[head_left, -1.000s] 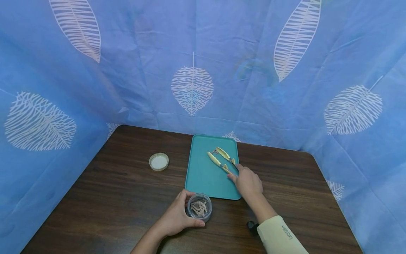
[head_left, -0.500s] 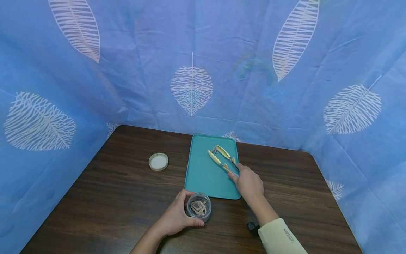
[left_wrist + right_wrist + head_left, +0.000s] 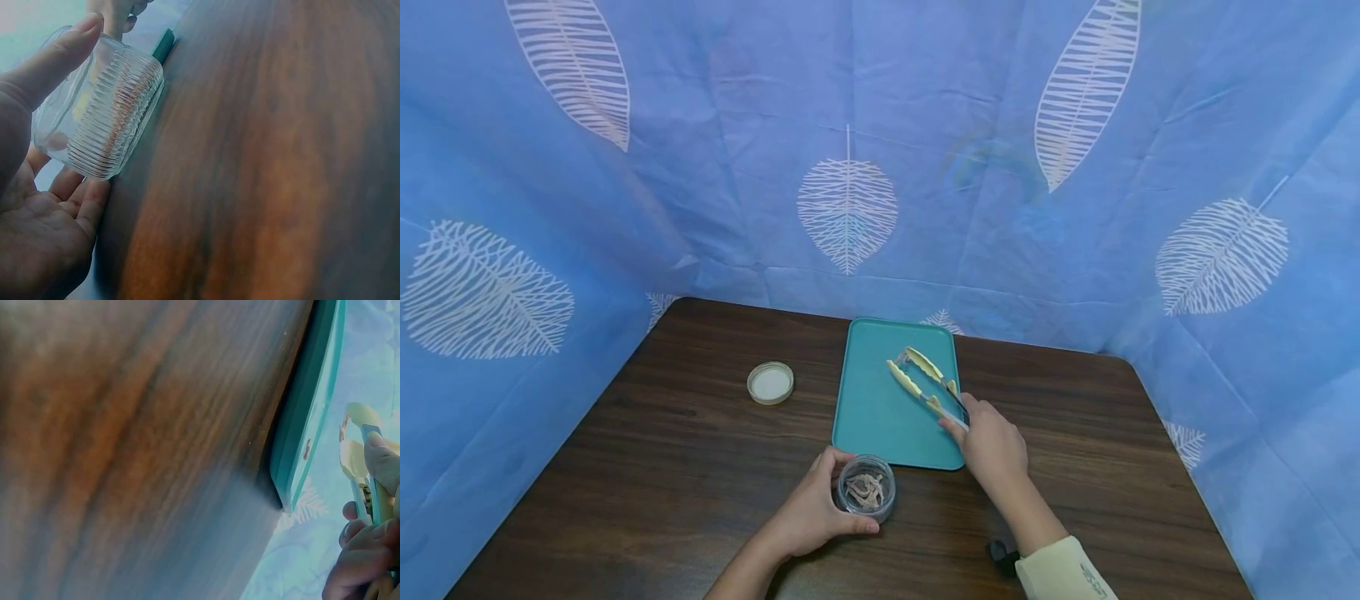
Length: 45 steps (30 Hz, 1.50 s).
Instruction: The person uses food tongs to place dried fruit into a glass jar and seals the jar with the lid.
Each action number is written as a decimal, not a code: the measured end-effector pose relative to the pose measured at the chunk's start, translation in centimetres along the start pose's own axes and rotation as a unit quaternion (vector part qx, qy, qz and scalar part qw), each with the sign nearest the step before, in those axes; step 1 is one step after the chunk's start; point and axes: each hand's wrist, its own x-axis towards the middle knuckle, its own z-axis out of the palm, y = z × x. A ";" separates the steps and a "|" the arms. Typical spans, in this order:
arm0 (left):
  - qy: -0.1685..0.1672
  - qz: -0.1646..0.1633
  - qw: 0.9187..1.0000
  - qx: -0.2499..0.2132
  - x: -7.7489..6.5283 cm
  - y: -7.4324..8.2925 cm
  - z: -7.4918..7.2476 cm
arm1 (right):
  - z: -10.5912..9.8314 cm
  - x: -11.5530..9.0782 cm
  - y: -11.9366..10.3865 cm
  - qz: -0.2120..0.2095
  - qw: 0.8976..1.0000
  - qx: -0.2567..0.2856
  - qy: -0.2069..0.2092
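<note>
Brown wood-grain counter (image 3: 662,483): teal rectangular tray (image 3: 868,417)
Left hand (image 3: 811,510): grips clear ribbed jar (image 3: 106,115)
Right hand (image 3: 994,442): grips yellow-tipped tongs (image 3: 933,403) over tray

Tongs (image 3: 904,379): handle end hidden in right hand (image 3: 995,446), itself cropped by the right wrist view's edge. Scrap (image 3: 903,357) at the tips too small to identify. Strips (image 3: 867,492) blur through the jar's (image 3: 115,119) ribbed wall, left wrist view. Black object (image 3: 1002,557) partly covered by sleeve (image 3: 1060,573); sleeve print unreadable. Tabletop (image 3: 250,156) blurred, both wrist views. Left hand (image 3: 44,231) cropped too.
</note>
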 end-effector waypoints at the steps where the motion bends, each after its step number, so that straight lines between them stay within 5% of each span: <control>1: 0.001 0.000 1.000 0.001 0.0 0.0 0.0 | 0.0 -0.2 0.0 -0.001 1.000 0.000 0.002; 18: 0.001 -0.009 1.000 0.002 0.0 0.1 0.0 | -0.4 -2.4 0.1 -0.003 0.999 0.020 0.035; 45: -0.002 0.000 1.000 0.001 0.2 -0.4 0.0 | 1.1 2.4 -0.3 0.029 0.999 -0.009 -0.038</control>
